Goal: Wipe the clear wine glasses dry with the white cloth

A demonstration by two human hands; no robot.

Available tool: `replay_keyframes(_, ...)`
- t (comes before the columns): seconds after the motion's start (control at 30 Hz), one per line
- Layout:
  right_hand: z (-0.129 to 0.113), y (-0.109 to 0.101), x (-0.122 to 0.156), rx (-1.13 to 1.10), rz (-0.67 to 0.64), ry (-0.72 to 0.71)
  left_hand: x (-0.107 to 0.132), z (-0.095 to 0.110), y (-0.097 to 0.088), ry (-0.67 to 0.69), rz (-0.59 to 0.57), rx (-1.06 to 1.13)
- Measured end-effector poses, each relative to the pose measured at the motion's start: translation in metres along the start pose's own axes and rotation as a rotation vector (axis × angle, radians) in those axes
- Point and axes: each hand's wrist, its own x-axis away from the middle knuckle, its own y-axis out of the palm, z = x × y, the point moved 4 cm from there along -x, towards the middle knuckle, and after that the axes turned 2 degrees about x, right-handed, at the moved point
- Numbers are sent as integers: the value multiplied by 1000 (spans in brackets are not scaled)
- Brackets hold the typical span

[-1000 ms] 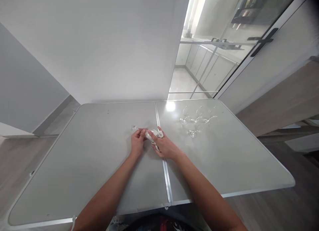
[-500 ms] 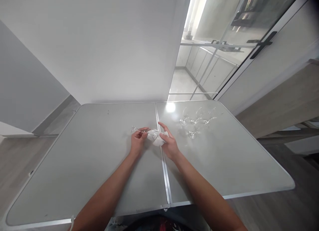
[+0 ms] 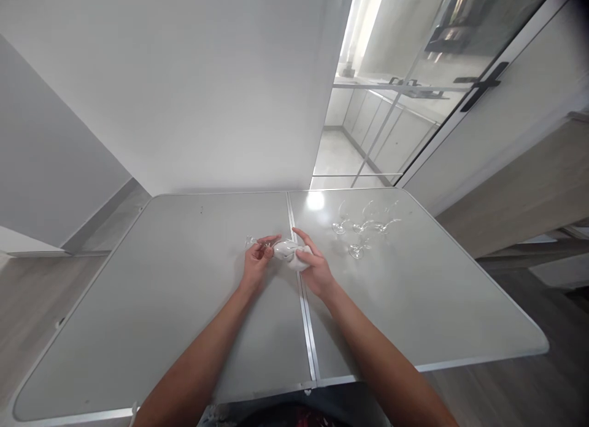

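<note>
A clear wine glass [image 3: 281, 249] lies sideways between my hands, its foot pointing left and its bowl right. My left hand [image 3: 257, 259] is closed around the stem near the foot. At the bowl end, my right hand [image 3: 316, 269] grips a white cloth [image 3: 300, 259], with the thumb pressing on it and the index finger stretched out along the far side. Part of the cloth shows white through the bowl, and the rim is hidden by cloth and fingers. Both hands are above the middle of the table, near its seam.
Several clear stemmed glasses stand grouped on the right half of the grey table [image 3: 427, 310], the nearest glass [image 3: 356, 250] closest to my right hand. A metal seam [image 3: 307, 335] divides the tabletop. Behind are a white wall [image 3: 207, 108] and a glass door [image 3: 368, 132].
The hands stay in almost the same place. The glass and cloth have turned slightly between them, and the foot at the left shows at a different angle. The view has shifted a little.
</note>
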Motion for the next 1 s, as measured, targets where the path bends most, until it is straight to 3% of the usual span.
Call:
replay_keyframes(0.1,3,1,-1,-197,-27,130,0,-1,-2,-10,7,12)
replay_keyframes(0.17,4,3,0,-166,-16,116,-1,-4,-7,0,57,-12)
replay_keyframes(0.27,1,9,3,148,-6,-75,-5,-10,-15,13,132,-65)
replay_keyframes(0.37,-1,23,7,601,-171,-357,-9,-14,-19,-11,172,-76)
replay_keyframes(0.47,5,32,8,824,-283,-479,-11,-14,-18,-30,165,-49)
replay_keyframes(0.57,8,28,4,691,-213,-409,-10,-11,-16,-26,145,-47)
replay_keyframes(0.7,12,6,-4,117,3,-101,-6,-6,-10,2,42,-55)
replay_keyframes(0.8,15,-3,-7,-201,-2,99,-4,-3,-7,54,-16,-66)
replay_keyframes(0.9,15,-6,-7,-170,-45,88,-4,-6,-11,46,11,-100)
replay_keyframes(1.0,13,-1,-5,177,-61,-118,-6,-11,-19,-8,83,-136)
